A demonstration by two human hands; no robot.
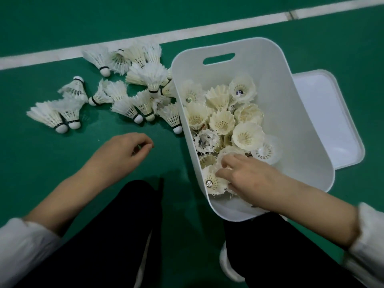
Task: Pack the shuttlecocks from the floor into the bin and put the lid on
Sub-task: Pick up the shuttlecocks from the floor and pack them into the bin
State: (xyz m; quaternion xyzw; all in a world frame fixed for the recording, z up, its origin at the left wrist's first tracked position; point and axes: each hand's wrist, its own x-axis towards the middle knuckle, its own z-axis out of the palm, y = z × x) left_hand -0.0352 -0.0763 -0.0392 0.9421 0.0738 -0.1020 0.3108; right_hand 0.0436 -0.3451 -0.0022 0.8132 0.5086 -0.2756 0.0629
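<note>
A white plastic bin (291,113) with a handle slot stands on the green floor, holding several shuttlecocks (222,121) packed feathers-up. My right hand (247,175) is inside the bin at its near end, fingers resting on a shuttlecock (212,181) there. My left hand (124,150) hovers low over the floor left of the bin, fingers loosely curled with nothing in them. Several white feather shuttlecocks (133,109) lie scattered on the floor beyond it. The white lid (332,121) lies flat to the right, partly hidden behind the bin.
A white court line (145,38) crosses the green floor behind the pile. My knees in black trousers (116,235) fill the bottom of the view, with a white shoe (228,265) below the bin.
</note>
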